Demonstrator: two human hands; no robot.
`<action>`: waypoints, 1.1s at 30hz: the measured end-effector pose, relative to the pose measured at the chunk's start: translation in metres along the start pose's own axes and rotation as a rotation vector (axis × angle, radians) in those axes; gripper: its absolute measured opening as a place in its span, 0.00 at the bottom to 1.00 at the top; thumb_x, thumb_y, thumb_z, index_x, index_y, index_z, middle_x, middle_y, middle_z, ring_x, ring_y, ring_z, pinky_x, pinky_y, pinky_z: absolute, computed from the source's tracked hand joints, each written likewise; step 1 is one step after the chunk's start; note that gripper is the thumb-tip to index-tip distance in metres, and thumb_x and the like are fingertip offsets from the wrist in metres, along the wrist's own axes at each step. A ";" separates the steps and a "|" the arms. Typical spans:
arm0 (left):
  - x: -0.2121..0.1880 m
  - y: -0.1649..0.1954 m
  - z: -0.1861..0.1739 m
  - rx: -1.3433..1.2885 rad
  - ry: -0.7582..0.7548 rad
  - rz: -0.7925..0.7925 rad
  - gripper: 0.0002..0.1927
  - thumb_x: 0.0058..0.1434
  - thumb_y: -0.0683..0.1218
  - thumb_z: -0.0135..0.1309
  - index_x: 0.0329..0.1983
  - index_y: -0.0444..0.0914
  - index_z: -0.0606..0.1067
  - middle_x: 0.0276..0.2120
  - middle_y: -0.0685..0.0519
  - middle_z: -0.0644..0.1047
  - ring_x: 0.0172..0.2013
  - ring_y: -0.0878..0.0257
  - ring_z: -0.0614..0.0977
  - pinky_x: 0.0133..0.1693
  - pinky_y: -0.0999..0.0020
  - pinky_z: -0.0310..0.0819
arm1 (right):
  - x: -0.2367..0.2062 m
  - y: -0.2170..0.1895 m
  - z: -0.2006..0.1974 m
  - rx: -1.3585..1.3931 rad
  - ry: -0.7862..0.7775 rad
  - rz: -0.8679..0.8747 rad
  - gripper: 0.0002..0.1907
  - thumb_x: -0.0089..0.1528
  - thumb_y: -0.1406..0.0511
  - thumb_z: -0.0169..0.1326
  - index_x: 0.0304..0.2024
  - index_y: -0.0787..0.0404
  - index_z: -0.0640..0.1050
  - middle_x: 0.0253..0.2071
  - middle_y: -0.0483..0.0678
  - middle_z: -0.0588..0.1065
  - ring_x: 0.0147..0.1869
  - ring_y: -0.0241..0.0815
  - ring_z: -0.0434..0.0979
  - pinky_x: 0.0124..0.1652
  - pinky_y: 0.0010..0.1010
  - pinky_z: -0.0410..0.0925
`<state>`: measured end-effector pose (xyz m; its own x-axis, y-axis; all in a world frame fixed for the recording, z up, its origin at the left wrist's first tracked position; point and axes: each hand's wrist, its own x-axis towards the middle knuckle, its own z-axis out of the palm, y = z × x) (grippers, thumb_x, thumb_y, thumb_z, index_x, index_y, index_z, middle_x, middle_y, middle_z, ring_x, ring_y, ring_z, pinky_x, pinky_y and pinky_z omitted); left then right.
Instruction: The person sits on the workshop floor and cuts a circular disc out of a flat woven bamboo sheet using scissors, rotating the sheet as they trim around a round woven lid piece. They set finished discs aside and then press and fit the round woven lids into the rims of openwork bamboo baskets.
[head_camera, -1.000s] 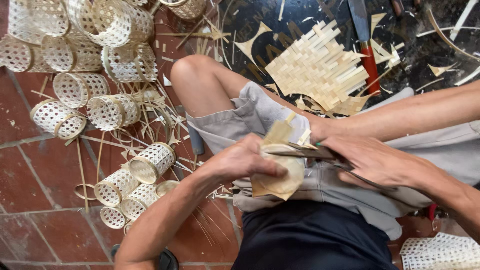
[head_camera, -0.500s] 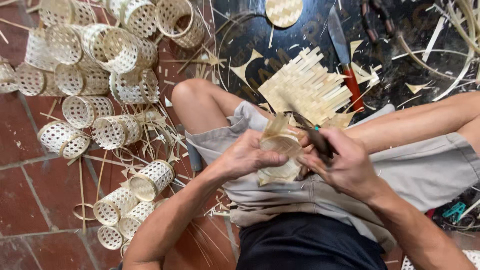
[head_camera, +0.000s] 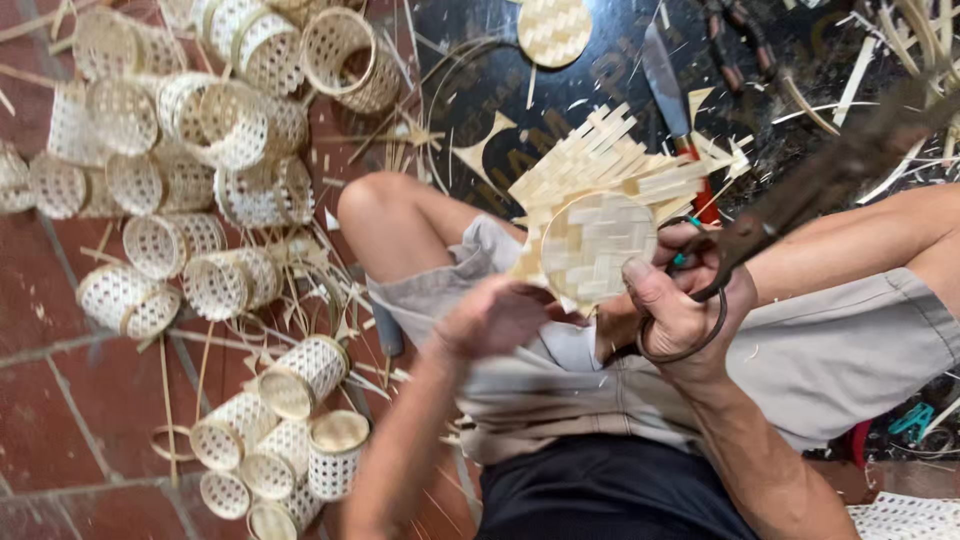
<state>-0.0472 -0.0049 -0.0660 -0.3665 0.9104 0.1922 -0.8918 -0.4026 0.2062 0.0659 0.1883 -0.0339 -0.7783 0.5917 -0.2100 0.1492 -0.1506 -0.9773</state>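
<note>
Your right hand (head_camera: 680, 310) sits over your lap with its fingers curled through the dark loop handles of a pair of large scissors (head_camera: 790, 215), closed around them, while the thumb presses against the edge of a round woven bamboo disc (head_camera: 597, 247); the scissor blades run up and to the right, blurred. Your left hand (head_camera: 500, 315) is just beside it, lower left of the disc, smeared by motion, so you cannot tell whether its fingers are together or apart, or whether they touch the disc at all. That disc stands nearly face-on above your grey shorts (head_camera: 620, 380), between the two hands. Just behind it lies a flat woven bamboo mat (head_camera: 610, 160) with loose strip ends fanning outward, on a dark ground sheet (head_camera: 500, 90). Beside the mat lies a knife with a red handle (head_camera: 672, 95). Farther up, a second small woven disc (head_camera: 553, 28) rests on the sheet. Off to your left, many small openwork bamboo baskets (head_camera: 200, 130) lie heaped on the red tile floor (head_camera: 60, 400)
</note>
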 end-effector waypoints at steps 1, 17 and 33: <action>0.005 -0.019 0.004 0.090 0.144 0.113 0.36 0.62 0.50 0.64 0.68 0.29 0.67 0.66 0.45 0.73 0.69 0.53 0.72 0.73 0.52 0.61 | 0.001 0.003 0.004 -0.007 0.050 -0.031 0.17 0.61 0.72 0.60 0.51 0.70 0.72 0.33 0.45 0.73 0.32 0.30 0.72 0.35 0.21 0.67; 0.054 -0.080 0.018 0.148 0.874 0.632 0.18 0.67 0.41 0.60 0.56 0.28 0.73 0.47 0.44 0.81 0.45 0.54 0.83 0.51 0.55 0.79 | -0.006 0.007 0.044 0.113 0.017 -0.194 0.18 0.63 0.74 0.57 0.52 0.66 0.67 0.44 0.47 0.75 0.45 0.32 0.77 0.44 0.21 0.71; 0.035 -0.023 0.004 0.411 0.967 1.002 0.19 0.65 0.36 0.60 0.59 0.33 0.74 0.50 0.49 0.80 0.50 0.62 0.81 0.59 0.64 0.74 | -0.054 0.011 -0.041 -0.222 -0.870 0.418 0.25 0.58 0.67 0.54 0.59 0.65 0.72 0.36 0.42 0.71 0.36 0.33 0.69 0.37 0.23 0.68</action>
<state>-0.0388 0.0353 -0.0606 -0.9584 -0.1234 -0.2574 -0.0827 -0.7431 0.6641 0.1343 0.1871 -0.0346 -0.8005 -0.2768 -0.5315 0.5555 -0.0100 -0.8314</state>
